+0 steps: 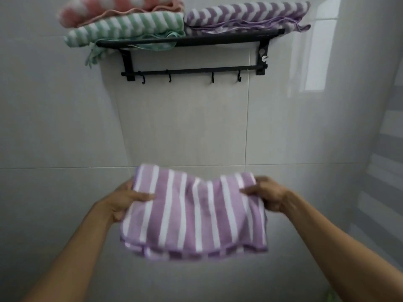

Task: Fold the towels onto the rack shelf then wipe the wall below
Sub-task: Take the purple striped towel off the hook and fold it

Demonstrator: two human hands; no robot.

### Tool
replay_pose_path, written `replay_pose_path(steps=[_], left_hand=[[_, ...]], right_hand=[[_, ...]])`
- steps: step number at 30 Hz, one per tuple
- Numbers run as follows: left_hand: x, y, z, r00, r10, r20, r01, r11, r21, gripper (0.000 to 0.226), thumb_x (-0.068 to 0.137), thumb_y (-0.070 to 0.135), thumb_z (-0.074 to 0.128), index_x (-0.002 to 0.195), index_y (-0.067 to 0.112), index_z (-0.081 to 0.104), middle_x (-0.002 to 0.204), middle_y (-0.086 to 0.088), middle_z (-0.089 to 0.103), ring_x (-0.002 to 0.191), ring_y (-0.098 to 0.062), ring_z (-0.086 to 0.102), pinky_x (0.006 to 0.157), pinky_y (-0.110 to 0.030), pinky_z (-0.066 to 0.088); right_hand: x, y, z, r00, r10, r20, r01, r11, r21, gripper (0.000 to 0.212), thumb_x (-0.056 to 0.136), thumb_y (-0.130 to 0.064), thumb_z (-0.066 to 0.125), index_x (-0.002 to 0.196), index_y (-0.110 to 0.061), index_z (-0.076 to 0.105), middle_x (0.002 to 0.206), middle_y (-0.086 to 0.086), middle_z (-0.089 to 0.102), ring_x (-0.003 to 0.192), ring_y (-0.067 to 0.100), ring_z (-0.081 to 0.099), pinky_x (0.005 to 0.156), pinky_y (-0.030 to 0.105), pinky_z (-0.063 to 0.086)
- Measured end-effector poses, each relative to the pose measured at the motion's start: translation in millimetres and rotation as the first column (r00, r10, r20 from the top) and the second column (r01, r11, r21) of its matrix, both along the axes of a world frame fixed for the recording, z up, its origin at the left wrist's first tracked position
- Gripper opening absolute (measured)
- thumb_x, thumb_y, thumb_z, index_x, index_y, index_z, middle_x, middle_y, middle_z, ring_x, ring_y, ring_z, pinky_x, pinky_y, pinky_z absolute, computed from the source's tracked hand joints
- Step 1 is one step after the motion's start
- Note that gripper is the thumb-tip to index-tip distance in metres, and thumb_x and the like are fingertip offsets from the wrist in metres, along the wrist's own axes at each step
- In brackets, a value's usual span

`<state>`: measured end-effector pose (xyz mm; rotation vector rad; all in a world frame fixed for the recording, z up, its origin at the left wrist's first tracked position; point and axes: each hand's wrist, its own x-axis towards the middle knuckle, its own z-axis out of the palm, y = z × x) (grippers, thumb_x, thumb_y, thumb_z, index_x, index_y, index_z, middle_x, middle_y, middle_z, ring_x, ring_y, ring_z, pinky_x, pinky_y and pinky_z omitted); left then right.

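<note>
A purple towel with white stripes (194, 212) hangs folded double between my hands, well below the rack. My left hand (126, 199) pinches its left edge, thumb on the front. My right hand (265, 192) grips the upper right edge the same way. High on the wall, the black rack shelf (192, 38) carries three folded towels: a pink striped one (122, 9) on top of a green striped one (128, 29) at the left, and a purple zigzag one (246, 15) at the right. A corner of the green towel droops over the shelf's left end.
Under the shelf runs a black bar with several bare hooks (189, 73). The grey tiled wall (185, 127) fills the space between the rack and my hands. A side wall with a bright reflection (316, 51) stands at the right.
</note>
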<state>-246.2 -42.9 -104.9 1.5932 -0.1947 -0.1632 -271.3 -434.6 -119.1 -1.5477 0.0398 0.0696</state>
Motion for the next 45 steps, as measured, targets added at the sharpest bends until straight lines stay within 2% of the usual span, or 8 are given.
replay_pose_path(steps=[5, 9, 13, 25, 35, 38, 43, 45], left_hand=[[2, 19, 80, 0.853, 0.248, 0.46, -0.198, 0.968, -0.155, 0.08, 0.023, 0.043, 0.101, 0.092, 0.01, 0.077, 0.088, 0.003, 0.078, 0.079, -0.01, 0.074, 0.07, -0.027, 0.06], [1, 9, 97, 0.799, 0.331, 0.502, -0.248, 0.942, -0.227, 0.026, 0.084, 0.003, 0.063, 0.108, 0.008, 0.07, 0.083, 0.009, 0.077, 0.079, -0.008, 0.073, 0.078, -0.028, 0.061], [6, 3, 87, 0.884, 0.364, 0.294, -0.323, 0.929, -0.181, 0.054, 0.102, 0.005, 0.038, 0.069, 0.017, 0.079, 0.061, 0.005, 0.071, 0.059, -0.017, 0.067, 0.05, -0.019, 0.055], [-7, -21, 33, 0.94, 0.334, -0.07, -0.334, 0.942, 0.005, 0.03, 0.108, 0.016, 0.038, 0.089, 0.002, 0.056, 0.039, -0.01, 0.057, 0.056, -0.022, 0.06, 0.048, -0.028, 0.048], [-11, -11, -29, 0.956, 0.069, -0.286, -0.155, 0.946, -0.286, 0.073, 0.082, 0.067, 0.058, 0.107, 0.0, 0.076, 0.111, -0.025, 0.072, 0.1, -0.039, 0.069, 0.093, -0.046, 0.048], [-13, -24, -52, 0.946, 0.022, -0.323, -0.073, 0.987, -0.146, 0.068, 0.068, 0.036, 0.082, 0.122, -0.002, 0.066, 0.111, -0.023, 0.072, 0.089, -0.035, 0.074, 0.083, -0.043, 0.054], [7, -35, -30, 0.951, 0.118, -0.287, -0.149, 0.985, -0.089, 0.039, 0.091, 0.031, 0.066, 0.114, 0.001, 0.069, 0.104, -0.02, 0.075, 0.083, -0.032, 0.075, 0.073, -0.04, 0.059], [14, -37, -27, 0.954, 0.144, -0.263, -0.161, 0.986, -0.047, 0.044, 0.091, 0.035, 0.066, 0.117, 0.0, 0.069, 0.106, -0.021, 0.075, 0.089, -0.034, 0.074, 0.078, -0.043, 0.06]], right_hand=[[-1, -14, 96, 0.84, -0.159, 0.519, 0.107, 0.986, 0.129, 0.04, 0.067, 0.002, 0.081, 0.105, -0.005, 0.07, 0.095, 0.009, 0.078, 0.082, 0.023, 0.074, 0.073, 0.034, 0.061], [-5, -12, 102, 0.8, -0.15, 0.581, 0.109, 0.989, 0.105, 0.034, 0.067, -0.001, 0.083, 0.096, -0.008, 0.067, 0.101, 0.016, 0.074, 0.087, 0.029, 0.071, 0.074, 0.042, 0.06], [-7, -6, 93, 0.847, -0.227, 0.48, 0.222, 0.973, 0.068, 0.025, 0.089, 0.017, 0.06, 0.09, -0.008, 0.058, 0.078, 0.01, 0.062, 0.053, 0.016, 0.055, 0.042, 0.026, 0.046], [-14, -7, 63, 0.938, -0.248, 0.24, 0.289, 0.945, -0.152, 0.017, 0.096, 0.011, 0.054, 0.105, 0.006, 0.068, 0.075, 0.011, 0.063, 0.044, 0.006, 0.059, 0.043, 0.02, 0.049], [-5, -21, 16, 0.908, -0.403, -0.113, 0.386, 0.912, -0.14, 0.011, 0.089, 0.002, 0.063, 0.08, 0.001, 0.057, 0.056, 0.004, 0.042, 0.044, 0.014, 0.036, 0.044, 0.026, 0.033], [-8, -28, -5, 0.882, -0.422, -0.21, 0.38, 0.9, -0.214, 0.014, 0.084, -0.003, 0.068, 0.075, -0.001, 0.057, 0.054, 0.004, 0.043, 0.051, 0.017, 0.037, 0.055, 0.034, 0.032], [-12, -30, -8, 0.926, -0.251, -0.283, 0.309, 0.934, 0.182, 0.036, 0.097, -0.046, 0.048, 0.086, -0.014, 0.059, 0.055, 0.005, 0.059, 0.045, 0.021, 0.055, 0.056, 0.027, 0.042], [-18, -28, -18, 0.953, -0.133, -0.271, 0.202, 0.948, 0.245, 0.057, 0.097, -0.061, 0.046, 0.113, -0.01, 0.065, 0.094, 0.019, 0.075, 0.084, 0.036, 0.073, 0.071, 0.042, 0.059]])
